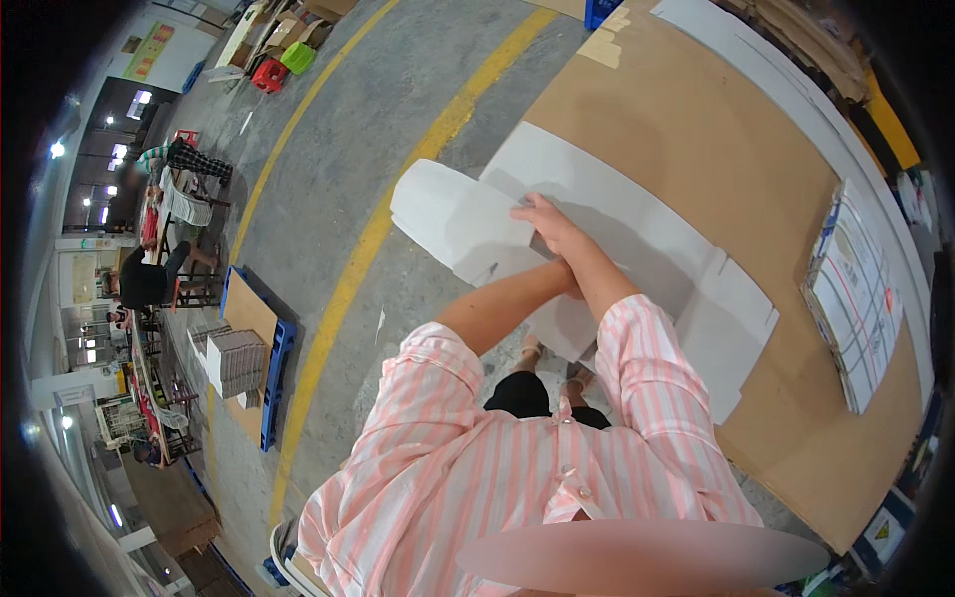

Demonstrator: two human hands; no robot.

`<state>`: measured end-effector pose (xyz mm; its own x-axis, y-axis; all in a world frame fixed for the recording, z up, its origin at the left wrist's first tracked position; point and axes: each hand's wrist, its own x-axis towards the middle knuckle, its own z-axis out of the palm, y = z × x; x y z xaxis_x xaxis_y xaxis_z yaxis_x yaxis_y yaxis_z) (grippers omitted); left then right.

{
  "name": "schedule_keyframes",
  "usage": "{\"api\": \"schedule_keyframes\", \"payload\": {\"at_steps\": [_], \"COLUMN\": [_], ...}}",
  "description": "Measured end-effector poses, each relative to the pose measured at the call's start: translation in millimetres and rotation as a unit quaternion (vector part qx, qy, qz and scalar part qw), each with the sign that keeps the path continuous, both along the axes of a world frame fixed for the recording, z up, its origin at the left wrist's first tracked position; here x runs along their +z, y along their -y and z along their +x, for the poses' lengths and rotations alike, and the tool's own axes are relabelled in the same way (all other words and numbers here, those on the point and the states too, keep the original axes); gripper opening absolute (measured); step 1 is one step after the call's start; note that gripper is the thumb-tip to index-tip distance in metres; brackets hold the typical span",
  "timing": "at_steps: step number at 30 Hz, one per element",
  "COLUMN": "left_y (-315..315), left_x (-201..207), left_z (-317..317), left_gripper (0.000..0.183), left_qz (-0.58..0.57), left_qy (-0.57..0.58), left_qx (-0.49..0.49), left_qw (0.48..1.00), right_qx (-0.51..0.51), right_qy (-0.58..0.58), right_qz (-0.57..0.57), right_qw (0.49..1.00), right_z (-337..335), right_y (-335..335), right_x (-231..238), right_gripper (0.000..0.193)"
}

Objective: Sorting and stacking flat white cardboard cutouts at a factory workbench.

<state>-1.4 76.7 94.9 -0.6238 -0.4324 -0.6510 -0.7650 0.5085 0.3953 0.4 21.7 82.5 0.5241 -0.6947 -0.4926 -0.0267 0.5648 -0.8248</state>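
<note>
A large white cardboard box blank [587,179] lies unfolded on a brown cardboard surface. One of its panels [458,219] sticks out past the surface's left edge, over the floor. My right hand [549,227] is on the blank near the crease by that panel, its visible fingers apart and pointing left. My forearms cross. My left hand [571,283] is mostly hidden beneath my right forearm, so its fingers do not show. Toward the right, more flaps [731,318] of the blank spread over the surface.
A flat printed white bundle [856,298] lies at the right of the brown cardboard surface [686,129]. On the floor to the left, a blue pallet [283,373] bears a stack of folded cardboard [237,362]. Beyond it, people [144,274] sit at tables. Yellow lines [373,239] mark the floor.
</note>
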Motion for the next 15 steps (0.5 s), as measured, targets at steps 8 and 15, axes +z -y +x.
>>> {"api": "schedule_keyframes", "payload": {"at_steps": [8, 15], "left_y": [-12, -68], "left_x": [13, 17], "left_z": [13, 132], "left_gripper": [0.040, 0.031], "left_qz": [-0.092, -0.283], "left_qy": [-0.155, -0.430], "left_qx": [-0.050, 0.024], "left_qw": [0.982, 0.857], "right_qx": [0.008, 0.004], "right_qy": [0.043, 0.058], "right_qz": [0.066, 0.095], "right_qw": [0.997, 0.994], "right_z": [0, 17], "right_y": [5, 4], "right_x": [-5, -4], "right_gripper": [0.065, 0.053]}}
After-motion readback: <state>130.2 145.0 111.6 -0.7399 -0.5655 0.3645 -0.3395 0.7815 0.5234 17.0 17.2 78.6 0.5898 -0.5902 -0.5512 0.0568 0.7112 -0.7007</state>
